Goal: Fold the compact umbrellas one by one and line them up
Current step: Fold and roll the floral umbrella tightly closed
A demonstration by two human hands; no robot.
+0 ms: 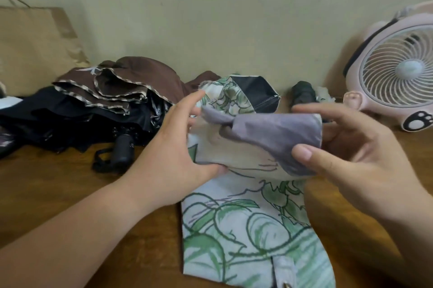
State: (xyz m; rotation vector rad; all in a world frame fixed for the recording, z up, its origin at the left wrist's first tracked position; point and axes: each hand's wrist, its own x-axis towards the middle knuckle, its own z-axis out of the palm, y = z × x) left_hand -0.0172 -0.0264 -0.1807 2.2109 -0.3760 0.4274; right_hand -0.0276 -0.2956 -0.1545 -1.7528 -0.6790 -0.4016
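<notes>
One black umbrella (303, 94) seemingly folded beyond fingers (332, 113); L hand (173, 144) & R hand (349, 149) gripped floral umbrella (246, 229) mid-fold, unfolded pile (105, 100) left of them.

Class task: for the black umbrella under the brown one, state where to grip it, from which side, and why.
Probably its black handle, from the near side: it sticks out toward the camera, bare and rounded, while the canopy lies loose under the brown umbrella.
</notes>
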